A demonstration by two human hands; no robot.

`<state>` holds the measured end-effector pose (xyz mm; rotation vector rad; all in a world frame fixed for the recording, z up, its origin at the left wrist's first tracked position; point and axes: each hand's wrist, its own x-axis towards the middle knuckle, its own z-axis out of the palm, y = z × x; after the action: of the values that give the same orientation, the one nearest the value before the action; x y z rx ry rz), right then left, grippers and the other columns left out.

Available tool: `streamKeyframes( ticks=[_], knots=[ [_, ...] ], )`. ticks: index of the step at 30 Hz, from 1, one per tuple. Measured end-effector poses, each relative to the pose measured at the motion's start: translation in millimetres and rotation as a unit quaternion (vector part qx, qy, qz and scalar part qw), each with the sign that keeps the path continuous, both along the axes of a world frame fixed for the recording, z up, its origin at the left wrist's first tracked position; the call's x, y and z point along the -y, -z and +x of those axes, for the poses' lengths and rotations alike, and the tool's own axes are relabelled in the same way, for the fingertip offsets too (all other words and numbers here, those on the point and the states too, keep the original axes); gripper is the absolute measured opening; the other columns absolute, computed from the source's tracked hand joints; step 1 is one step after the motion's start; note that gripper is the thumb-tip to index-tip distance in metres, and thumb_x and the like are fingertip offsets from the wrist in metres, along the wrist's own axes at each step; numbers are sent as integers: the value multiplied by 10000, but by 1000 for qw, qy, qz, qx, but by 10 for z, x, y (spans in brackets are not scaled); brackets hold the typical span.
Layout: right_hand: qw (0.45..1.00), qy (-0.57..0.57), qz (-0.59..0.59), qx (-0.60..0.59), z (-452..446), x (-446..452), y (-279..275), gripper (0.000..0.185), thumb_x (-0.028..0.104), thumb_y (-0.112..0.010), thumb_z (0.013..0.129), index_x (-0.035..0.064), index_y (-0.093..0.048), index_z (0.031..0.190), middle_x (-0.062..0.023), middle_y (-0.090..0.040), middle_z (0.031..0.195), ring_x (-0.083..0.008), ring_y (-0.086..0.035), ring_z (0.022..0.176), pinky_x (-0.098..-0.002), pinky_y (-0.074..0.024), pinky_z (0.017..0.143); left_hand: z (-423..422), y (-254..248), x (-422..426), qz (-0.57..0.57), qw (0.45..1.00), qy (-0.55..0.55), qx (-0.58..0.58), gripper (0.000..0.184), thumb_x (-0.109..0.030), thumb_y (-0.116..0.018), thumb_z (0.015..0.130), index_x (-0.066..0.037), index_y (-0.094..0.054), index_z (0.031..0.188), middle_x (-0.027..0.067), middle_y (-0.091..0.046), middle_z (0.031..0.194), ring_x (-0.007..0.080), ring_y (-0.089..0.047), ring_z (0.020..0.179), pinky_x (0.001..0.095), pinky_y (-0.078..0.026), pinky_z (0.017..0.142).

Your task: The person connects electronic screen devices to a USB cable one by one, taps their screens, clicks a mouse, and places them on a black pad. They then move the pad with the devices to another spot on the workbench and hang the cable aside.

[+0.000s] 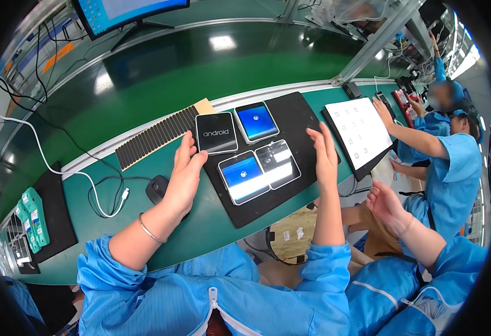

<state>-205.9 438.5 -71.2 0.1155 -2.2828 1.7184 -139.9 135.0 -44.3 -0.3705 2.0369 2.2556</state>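
Note:
My left hand is open, fingers stretched along the left edge of a device showing "android"; I cannot tell if it touches. To that device's right lies one with a blue screen. Nearer me, a second blue-screen device sits beside a device with a dark, glare-covered screen. All rest on a black mat, the "android" one at its left edge. Over the mat's right side, my right hand is held up, open, holding nothing.
A ribbed strip lies behind my left hand, a black mouse and white cable to its left. Green holders stand far left. At right are a white sheet, co-workers and a co-worker's hand.

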Motion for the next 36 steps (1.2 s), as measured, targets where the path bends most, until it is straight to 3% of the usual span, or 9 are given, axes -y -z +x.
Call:
streamKeyframes(
  ticks=[9,11,14,16,22,27,28,29,36],
  knots=[
    [985,-144,61,68,-378,409,-14,494,339,-384,1009,75,-363,1426,-28,-583,1265,-168,-385,1219,-299,-253,1072,-71,26,-56,-2,999,34,-3,645,-243,-468,932,-25,-195,1474,148,-287,1461,229,-287,1341,338,-186,1126],
    [985,-142,60,80,-373,449,-7,495,343,-371,1009,77,-365,1426,-22,-584,1271,-177,-378,1226,-308,-236,1083,-83,81,-74,-8,999,47,-15,622,-237,-498,928,-47,-234,1457,137,-321,1367,225,-348,1267,334,-318,1060],
    [986,-135,37,93,-356,467,-2,506,330,-346,1013,55,-332,1437,-75,-577,1280,-173,-394,1244,-323,-224,1088,-65,51,-128,-35,998,51,-14,626,-259,-503,934,-43,-236,1456,147,-311,1378,224,-409,1220,335,-338,1042],
    [988,-125,0,87,-365,481,27,471,321,-377,1007,73,-398,1407,-18,-613,1237,-160,-388,1209,-304,-239,1079,-67,55,-111,-69,995,67,-8,630,-268,-514,931,-43,-245,1454,161,-300,1391,216,-471,1172,325,-366,1010],
    [987,-145,-1,65,-408,445,25,462,299,-387,1004,52,-410,1394,-23,-633,1207,-157,-389,1207,-309,-238,1077,-70,53,-60,-27,998,64,-10,572,-207,-505,911,-42,-315,1426,106,-360,1351,210,-338,1281,324,-273,1084],
    [978,-175,-59,94,-435,465,-72,490,254,-383,1004,-22,-343,1406,-109,-599,1228,-174,-459,1209,-330,-249,1086,-146,85,35,-59,996,72,0,589,-187,-527,911,-50,-292,1432,125,-345,1369,223,-387,1258,327,-368,1027],
    [982,-168,-21,78,-495,454,-20,535,322,-368,988,18,-333,1427,-50,-615,1217,-145,-488,1157,-310,-311,954,-205,147,58,-98,993,55,-20,625,-228,-535,900,-37,-275,1435,149,-311,1400,249,-361,1281,336,-376,1018],
    [984,-163,-6,74,-561,435,26,536,333,-383,992,35,-331,1434,-74,-570,1282,-168,-467,1198,-328,-303,1005,-267,194,69,-136,989,39,-39,665,-269,-544,890,-25,-258,1438,173,-277,1431,275,-335,1304,345,-385,1010],
    [963,-237,89,96,-990,717,-253,593,396,-401,985,60,-288,1460,-99,-522,1339,-209,-350,1332,-356,-180,1134,-532,169,64,-252,964,77,-24,693,-355,-496,908,-26,-233,1459,178,-230,1513,312,-156,1410,387,-138,1150]
  ],
)
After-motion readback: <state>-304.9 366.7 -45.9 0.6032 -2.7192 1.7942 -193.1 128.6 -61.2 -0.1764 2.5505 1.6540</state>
